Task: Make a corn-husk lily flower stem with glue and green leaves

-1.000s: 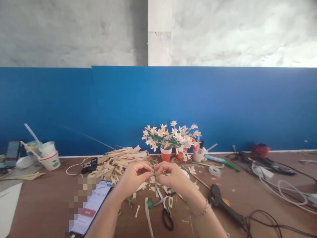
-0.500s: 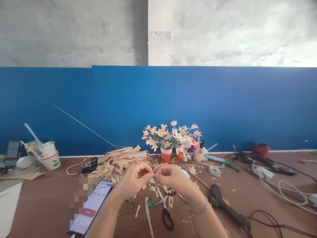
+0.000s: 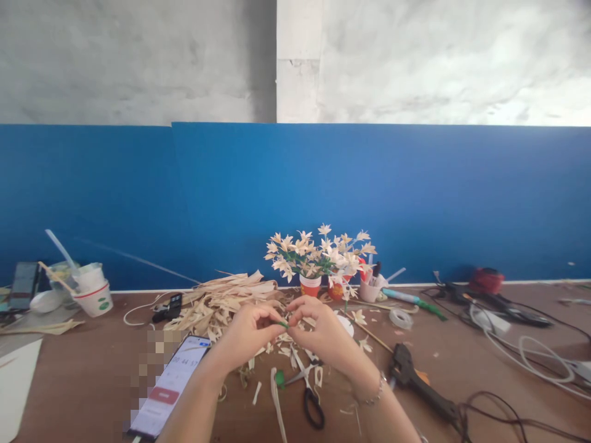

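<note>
My left hand (image 3: pixel 244 337) and my right hand (image 3: pixel 321 331) meet over the middle of the table, thumbs and fingertips pinched. Between them shows a small bit of green tape (image 3: pixel 283 324). A long thin pale wire (image 3: pixel 152 264), smeared by motion, slants up to the left in line with my left fingers; its near part is lost against the straw-coloured strips. Below my hands lie black-handled scissors (image 3: pixel 313 406) with a green scrap (image 3: pixel 279 378) by the blades. Behind stand pale straw flowers (image 3: pixel 301 246) in a red and white paper cup (image 3: pixel 309 285).
A heap of pale dried strips (image 3: pixel 231 295) lies behind my left hand. A phone (image 3: pixel 170 387) showing a timer rests at left, a glue gun (image 3: pixel 420 384) with cords at right. A tape roll (image 3: pixel 400 318) and a white cup (image 3: pixel 95 298) stand farther out.
The wire's far end has swung down and to the left and is now blurred. More green shows between my fingertips; my right wrist has shifted slightly.
</note>
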The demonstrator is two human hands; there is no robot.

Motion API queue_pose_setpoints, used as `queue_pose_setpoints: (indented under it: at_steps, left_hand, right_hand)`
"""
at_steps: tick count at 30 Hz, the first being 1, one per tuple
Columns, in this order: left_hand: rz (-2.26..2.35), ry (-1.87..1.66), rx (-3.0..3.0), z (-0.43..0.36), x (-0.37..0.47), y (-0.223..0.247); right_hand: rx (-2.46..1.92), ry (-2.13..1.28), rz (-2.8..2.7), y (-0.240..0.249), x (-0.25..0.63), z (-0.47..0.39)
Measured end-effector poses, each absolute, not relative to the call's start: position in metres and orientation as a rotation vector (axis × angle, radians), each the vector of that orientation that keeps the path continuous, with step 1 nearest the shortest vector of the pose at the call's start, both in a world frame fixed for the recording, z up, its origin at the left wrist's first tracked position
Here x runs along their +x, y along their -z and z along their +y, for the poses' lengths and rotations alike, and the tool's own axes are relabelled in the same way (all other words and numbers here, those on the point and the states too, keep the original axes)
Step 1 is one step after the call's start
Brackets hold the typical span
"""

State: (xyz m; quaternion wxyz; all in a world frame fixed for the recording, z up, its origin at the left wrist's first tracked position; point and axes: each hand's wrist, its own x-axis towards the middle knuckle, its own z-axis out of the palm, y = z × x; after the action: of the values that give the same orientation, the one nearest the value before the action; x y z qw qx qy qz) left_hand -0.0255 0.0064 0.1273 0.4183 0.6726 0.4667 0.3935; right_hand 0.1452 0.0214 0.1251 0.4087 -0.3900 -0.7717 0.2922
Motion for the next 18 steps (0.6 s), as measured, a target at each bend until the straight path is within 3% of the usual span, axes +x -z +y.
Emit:
queue_pose_setpoints:
  at_steps: [6, 9, 18]
  left_hand:
    - [1.23, -0.947, 1.503, 0.0081, -0.0255, -0.1269]
    - [1.157, -1.059, 1.546, 0.0074, -0.0249, -0.1291]
    - [0.791, -1.163, 1.429, 0.0059, -0.0226, -0.1282]
  right_hand:
    - [-0.956, -0.382, -2.04, -0.1251, 0.1436, 0.0201]
    - [-0.958, -0.365, -2.035, -0.126, 0.1424, 0.0189]
    - [-0.726, -1.359, -1.733, -0.1286, 0.1511, 0.0205]
